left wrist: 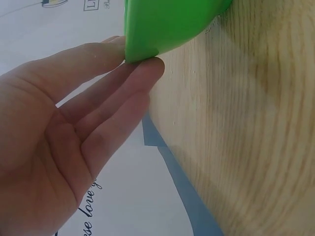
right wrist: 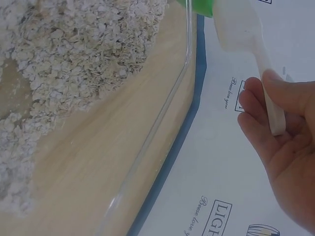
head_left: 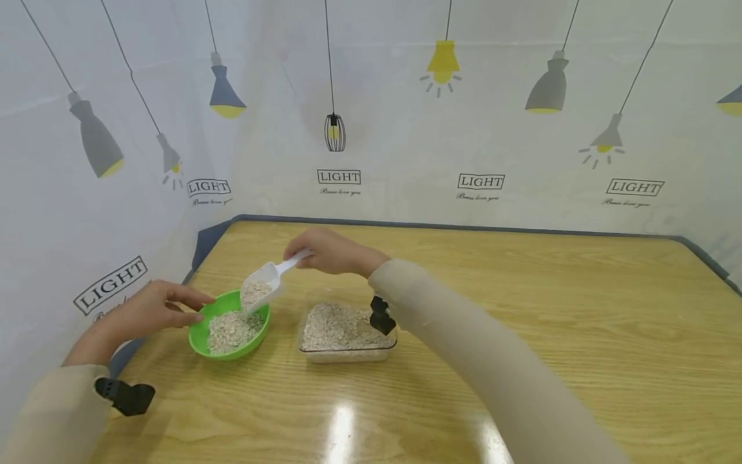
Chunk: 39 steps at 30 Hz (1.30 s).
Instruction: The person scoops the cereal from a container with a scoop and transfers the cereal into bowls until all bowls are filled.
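At the table's left side my left hand (head_left: 153, 310) pinches the rim of a green bowl (head_left: 253, 345) between thumb and fingers; the left wrist view shows the fingertips at the edge of the bowl (left wrist: 170, 24). Flakes that look like rolled oats (head_left: 230, 334) lie in it. My right hand (head_left: 332, 251) grips the handle of a white scoop (head_left: 292, 262). Oats fill part of the scoop, which tilts down over the bowl, its front edge close to the oats there. In the right wrist view the handle of the scoop (right wrist: 271, 105) lies between thumb and fingers.
A clear rectangular container (head_left: 348, 356) of oats (head_left: 333, 322) stands right of the bowl, under my right forearm. The wood-grain table (head_left: 522, 290) has a dark blue edge, with a white printed sheet (head_left: 394, 129) behind and to the left.
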{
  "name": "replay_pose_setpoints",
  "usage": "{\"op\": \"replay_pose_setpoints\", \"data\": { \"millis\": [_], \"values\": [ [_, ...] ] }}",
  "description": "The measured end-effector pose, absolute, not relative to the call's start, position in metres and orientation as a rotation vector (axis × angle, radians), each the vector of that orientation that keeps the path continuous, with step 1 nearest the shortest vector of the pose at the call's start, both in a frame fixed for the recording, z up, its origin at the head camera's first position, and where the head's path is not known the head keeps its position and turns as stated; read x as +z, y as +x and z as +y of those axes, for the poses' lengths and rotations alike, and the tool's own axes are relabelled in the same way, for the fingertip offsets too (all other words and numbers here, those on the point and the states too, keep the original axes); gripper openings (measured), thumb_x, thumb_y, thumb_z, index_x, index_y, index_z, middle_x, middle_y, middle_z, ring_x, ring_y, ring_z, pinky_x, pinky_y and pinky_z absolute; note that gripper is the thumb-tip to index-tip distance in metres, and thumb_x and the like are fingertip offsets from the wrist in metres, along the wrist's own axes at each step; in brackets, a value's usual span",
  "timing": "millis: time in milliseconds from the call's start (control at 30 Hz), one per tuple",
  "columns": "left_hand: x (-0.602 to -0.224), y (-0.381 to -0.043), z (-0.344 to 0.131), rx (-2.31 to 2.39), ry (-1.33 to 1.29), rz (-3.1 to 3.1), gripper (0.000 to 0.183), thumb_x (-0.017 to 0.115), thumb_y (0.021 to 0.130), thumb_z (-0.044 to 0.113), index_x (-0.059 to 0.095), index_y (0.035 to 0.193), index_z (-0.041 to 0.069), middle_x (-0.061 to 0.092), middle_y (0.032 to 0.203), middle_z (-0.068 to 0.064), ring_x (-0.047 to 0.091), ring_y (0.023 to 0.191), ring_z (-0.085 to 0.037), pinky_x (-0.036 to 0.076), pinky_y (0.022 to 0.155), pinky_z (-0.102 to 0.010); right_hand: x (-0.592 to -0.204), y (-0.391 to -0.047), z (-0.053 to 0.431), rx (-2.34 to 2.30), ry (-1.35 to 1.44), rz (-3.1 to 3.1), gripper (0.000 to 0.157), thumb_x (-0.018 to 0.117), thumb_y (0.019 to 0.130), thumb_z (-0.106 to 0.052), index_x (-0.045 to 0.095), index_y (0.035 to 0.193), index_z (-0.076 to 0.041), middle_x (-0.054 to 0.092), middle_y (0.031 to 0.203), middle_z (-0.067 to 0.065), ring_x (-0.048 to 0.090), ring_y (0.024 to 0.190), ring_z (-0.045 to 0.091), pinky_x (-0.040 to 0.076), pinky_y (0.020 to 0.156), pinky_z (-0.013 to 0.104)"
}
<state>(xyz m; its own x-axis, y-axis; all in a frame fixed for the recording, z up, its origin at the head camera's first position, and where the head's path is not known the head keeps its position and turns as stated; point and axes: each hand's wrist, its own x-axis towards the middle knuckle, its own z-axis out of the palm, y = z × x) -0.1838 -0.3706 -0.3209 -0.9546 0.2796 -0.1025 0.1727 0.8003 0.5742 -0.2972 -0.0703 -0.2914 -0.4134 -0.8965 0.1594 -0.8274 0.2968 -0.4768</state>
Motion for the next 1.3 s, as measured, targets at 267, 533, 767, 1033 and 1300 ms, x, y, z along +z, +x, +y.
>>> {"op": "replay_pose_setpoints", "data": {
  "millis": [267, 533, 767, 1033, 1300],
  "values": [
    [-0.322, -0.185, -0.372, 0.851, 0.390, 2.820, 0.034, 0.071, 0.083, 0.016, 0.067, 0.112, 0.000, 0.063, 0.113, -0.019, 0.059, 0.100, -0.030, 0.052, 0.068, -0.026, -0.290, -0.300, -0.083, -0.716, -1.567, 2.422, 0.023, 0.060, 0.089, 0.000, 0.065, 0.112, 0.001, 0.065, 0.108, 0.011, 0.058, 0.101, 0.019, 0.043, 0.088, 0.020],
    [-0.321, -0.184, -0.371, 0.841, 0.374, 2.817, 0.034, 0.071, 0.083, 0.016, 0.067, 0.112, 0.000, 0.063, 0.113, -0.019, 0.059, 0.101, -0.030, 0.051, 0.069, -0.027, -0.281, -0.296, -0.089, -0.664, -1.586, 2.460, 0.026, 0.062, 0.088, -0.001, 0.065, 0.114, -0.001, 0.064, 0.112, 0.009, 0.057, 0.105, 0.019, 0.042, 0.091, 0.022],
    [-0.321, -0.185, -0.371, 0.849, 0.348, 2.803, 0.035, 0.071, 0.083, 0.016, 0.066, 0.112, -0.002, 0.062, 0.113, -0.021, 0.059, 0.100, -0.031, 0.052, 0.069, -0.027, -0.275, -0.294, -0.094, -0.615, -1.649, 2.496, 0.026, 0.064, 0.086, 0.000, 0.067, 0.111, -0.002, 0.065, 0.111, 0.008, 0.057, 0.105, 0.018, 0.041, 0.093, 0.022],
    [-0.322, -0.184, -0.371, 0.892, 0.347, 2.783, 0.035, 0.070, 0.083, 0.015, 0.065, 0.113, -0.003, 0.061, 0.115, -0.022, 0.061, 0.096, -0.027, 0.053, 0.066, -0.026, -0.269, -0.288, -0.092, -0.584, -1.706, 2.520, 0.027, 0.065, 0.084, 0.003, 0.068, 0.110, -0.004, 0.066, 0.108, 0.007, 0.057, 0.103, 0.018, 0.042, 0.092, 0.021],
    [-0.322, -0.184, -0.371, 0.887, 0.336, 2.779, 0.035, 0.070, 0.083, 0.014, 0.065, 0.113, -0.003, 0.060, 0.116, -0.023, 0.061, 0.096, -0.026, 0.053, 0.067, -0.026, -0.265, -0.281, -0.089, -0.550, -1.755, 2.527, 0.028, 0.065, 0.083, 0.004, 0.069, 0.109, -0.005, 0.066, 0.107, 0.006, 0.058, 0.103, 0.016, 0.042, 0.091, 0.018]
  ]
}}
